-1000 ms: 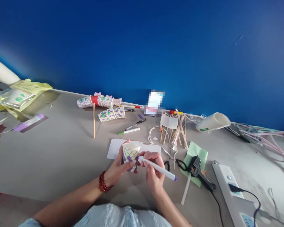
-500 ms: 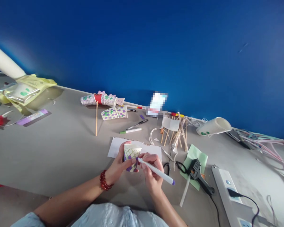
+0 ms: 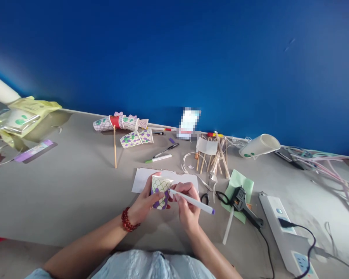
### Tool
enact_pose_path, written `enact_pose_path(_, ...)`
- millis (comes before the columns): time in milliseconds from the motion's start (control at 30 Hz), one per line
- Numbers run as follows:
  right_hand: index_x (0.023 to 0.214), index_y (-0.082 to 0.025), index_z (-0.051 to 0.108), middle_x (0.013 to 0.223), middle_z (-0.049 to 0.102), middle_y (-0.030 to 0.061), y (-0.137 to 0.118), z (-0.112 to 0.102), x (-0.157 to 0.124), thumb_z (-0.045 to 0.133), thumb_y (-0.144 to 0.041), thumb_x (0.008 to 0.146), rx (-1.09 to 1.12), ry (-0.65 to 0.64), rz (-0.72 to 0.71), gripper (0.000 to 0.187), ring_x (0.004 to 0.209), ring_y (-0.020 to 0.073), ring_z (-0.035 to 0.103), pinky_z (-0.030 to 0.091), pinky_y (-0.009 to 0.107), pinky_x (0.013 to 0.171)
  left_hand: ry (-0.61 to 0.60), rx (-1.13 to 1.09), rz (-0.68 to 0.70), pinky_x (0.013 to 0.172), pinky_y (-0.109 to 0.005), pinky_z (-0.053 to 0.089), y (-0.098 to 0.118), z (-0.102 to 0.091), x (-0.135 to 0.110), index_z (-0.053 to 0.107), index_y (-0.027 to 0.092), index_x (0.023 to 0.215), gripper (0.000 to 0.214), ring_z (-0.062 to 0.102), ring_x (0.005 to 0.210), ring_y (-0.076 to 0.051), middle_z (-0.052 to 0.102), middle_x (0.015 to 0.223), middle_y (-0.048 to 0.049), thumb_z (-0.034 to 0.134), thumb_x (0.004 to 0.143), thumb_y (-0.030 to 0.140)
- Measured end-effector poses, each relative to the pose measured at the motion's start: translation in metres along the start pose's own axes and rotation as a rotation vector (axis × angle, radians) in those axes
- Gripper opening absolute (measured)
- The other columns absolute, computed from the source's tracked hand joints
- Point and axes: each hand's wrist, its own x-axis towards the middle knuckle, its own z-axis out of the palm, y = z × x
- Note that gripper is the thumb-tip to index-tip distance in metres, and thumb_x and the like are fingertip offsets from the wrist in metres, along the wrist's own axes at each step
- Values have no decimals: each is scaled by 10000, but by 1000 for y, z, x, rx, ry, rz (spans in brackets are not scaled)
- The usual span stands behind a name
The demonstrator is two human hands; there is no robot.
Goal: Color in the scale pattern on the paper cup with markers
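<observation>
A small paper cup (image 3: 161,190) with a drawn scale pattern, some scales filled in purple, is gripped by my left hand (image 3: 144,204), which wears a red bead bracelet. My right hand (image 3: 187,207) pinches a white marker with a purple end (image 3: 193,202); its tip touches the cup's side. Both hands hover just above the grey table (image 3: 61,190), in front of a white sheet of paper (image 3: 141,180).
Behind lie decorated cup fish on a stick (image 3: 120,123), loose markers (image 3: 158,158), wooden sticks (image 3: 218,159), a tipped white cup (image 3: 260,146), scissors (image 3: 218,197), a glue gun (image 3: 246,207) on green paper and a power strip (image 3: 282,228). Yellow bags (image 3: 23,116) sit far left.
The hands stay on the cup and marker with small shifts; the cup has turned slightly. The view wobbles with my head.
</observation>
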Motion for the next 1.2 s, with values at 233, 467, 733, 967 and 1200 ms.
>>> enact_pose_path(233,889,-238,630,697,595,-2,0,0,0,632,-272,974,-115,-65,-138,92,696,194,567,488,354,693,17,47,63,775,-326,578,-2,-1,-1,477,282,1414,777,698,906,-203,714,1074,-37,894,762,359)
enact_pose_path(467,882,-239,626,675,600,-1,1,2,1,617,-252,981,-172,-57,-179,100,678,194,562,493,366,696,45,68,49,766,-312,563,0,2,-1,471,271,1409,798,682,872,-185,707,1041,-29,900,748,389)
enact_pose_path(733,874,-239,617,707,590,-1,0,2,0,613,-241,974,-220,-84,-182,100,677,182,553,463,330,654,49,69,68,768,-317,559,-3,1,0,477,275,1452,831,676,859,-186,713,1041,-33,894,742,391)
enact_pose_path(967,876,-237,618,706,595,1,0,1,1,601,-246,982,-256,-80,-200,107,680,185,564,473,332,656,47,66,57,770,-310,553,-2,2,-1,500,274,1381,757,675,872,-189,711,1037,-28,892,740,374)
enact_pose_path(1200,874,-233,614,686,605,-3,1,2,0,606,-300,989,-249,-32,-159,133,635,177,570,479,323,620,41,69,40,746,-300,568,1,4,-3,467,277,1413,772,690,849,-178,710,1033,-22,876,765,378)
